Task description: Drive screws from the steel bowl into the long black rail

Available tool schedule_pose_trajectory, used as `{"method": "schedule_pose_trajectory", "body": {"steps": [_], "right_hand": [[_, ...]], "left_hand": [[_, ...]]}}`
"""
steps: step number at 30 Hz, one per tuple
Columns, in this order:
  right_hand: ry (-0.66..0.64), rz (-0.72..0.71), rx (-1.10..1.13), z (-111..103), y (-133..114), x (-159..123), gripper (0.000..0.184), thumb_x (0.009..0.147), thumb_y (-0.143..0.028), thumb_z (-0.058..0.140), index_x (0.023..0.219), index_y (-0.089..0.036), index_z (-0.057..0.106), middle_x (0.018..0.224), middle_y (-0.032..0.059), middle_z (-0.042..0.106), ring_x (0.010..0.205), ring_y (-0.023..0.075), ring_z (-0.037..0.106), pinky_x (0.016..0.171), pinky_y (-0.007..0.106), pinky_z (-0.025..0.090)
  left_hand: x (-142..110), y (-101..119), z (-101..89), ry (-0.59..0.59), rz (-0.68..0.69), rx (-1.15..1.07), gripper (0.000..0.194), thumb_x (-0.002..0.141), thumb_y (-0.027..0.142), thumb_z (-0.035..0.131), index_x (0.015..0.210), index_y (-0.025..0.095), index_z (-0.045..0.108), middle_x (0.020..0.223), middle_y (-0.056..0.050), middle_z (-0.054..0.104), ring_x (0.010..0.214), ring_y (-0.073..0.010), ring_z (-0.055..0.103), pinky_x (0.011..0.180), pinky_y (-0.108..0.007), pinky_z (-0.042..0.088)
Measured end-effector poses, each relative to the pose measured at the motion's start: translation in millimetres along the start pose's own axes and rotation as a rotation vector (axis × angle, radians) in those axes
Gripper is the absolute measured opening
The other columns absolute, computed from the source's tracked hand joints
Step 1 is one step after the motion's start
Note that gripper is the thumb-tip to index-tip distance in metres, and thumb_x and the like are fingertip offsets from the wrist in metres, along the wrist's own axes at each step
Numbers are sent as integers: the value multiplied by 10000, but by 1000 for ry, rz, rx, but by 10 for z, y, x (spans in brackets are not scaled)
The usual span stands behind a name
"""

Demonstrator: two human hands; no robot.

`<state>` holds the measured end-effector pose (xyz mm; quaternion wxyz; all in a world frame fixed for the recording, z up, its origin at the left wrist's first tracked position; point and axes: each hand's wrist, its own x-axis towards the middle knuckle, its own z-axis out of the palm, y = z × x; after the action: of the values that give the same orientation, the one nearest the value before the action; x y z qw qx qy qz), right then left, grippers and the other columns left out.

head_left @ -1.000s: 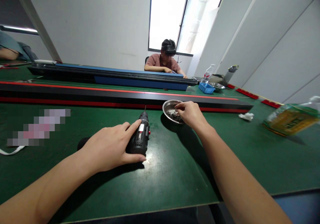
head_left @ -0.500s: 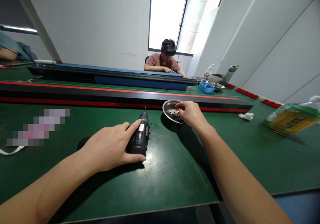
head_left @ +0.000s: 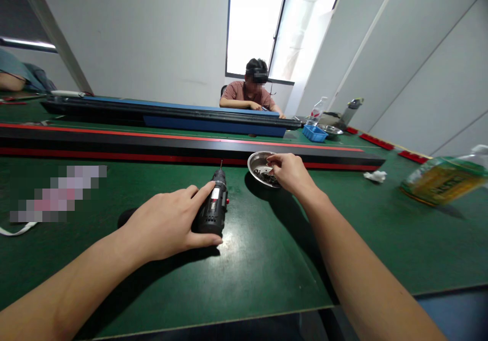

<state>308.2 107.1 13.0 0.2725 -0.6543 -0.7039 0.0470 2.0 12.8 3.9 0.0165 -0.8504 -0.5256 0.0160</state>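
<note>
A black cordless drill [head_left: 214,210] lies on its side on the green table [head_left: 267,275], its thin bit pointing away from me. My left hand [head_left: 168,224] is wrapped over it, thumb low behind the body and fingers across its handle side. To the right stands a round metal bowl [head_left: 250,166] holding many small dark pieces, perhaps screws. Over the bowl's right rim reaches my right hand [head_left: 290,172], thumb and fingertips pinched together inside it. Whatever is between those fingertips is too small to make out.
Behind the bowl runs a long black and red bar [head_left: 171,145]. Farther back lie long blue and black bars [head_left: 213,125], with a person [head_left: 247,94] seated beyond. A blue basket [head_left: 314,133], crumpled tissue [head_left: 375,177] and large yellow-labelled jug [head_left: 446,181] are on the right.
My right fingers shift very slightly within the bowl. The left hand and the drill stay where they were.
</note>
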Motion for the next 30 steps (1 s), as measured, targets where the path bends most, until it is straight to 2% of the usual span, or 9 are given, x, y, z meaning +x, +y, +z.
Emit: {"method": "schedule_pose_trajectory", "body": {"steps": [18,30], "right_hand": [[-21,-17,0,-4,-12,-3,434,889,24,592,1215,-142,825,1222,124,811,1138,246,761,1020,274,544],[-14,0,138,24,-7,-26,467,849,85,591,1204,-128,808,1119,146,825,952,222,801,913,291,597]], "left_hand": [[-2,4,-26,2,1,5,1116,820,944,448,1709,310,215,1290,-150,708,1041,-385,747,759,-451,555],[-3,-7,3,11,8,23,1120,819,952,434,1708,308,212,1289,-138,709,1025,-381,752,754,-455,559]]}}
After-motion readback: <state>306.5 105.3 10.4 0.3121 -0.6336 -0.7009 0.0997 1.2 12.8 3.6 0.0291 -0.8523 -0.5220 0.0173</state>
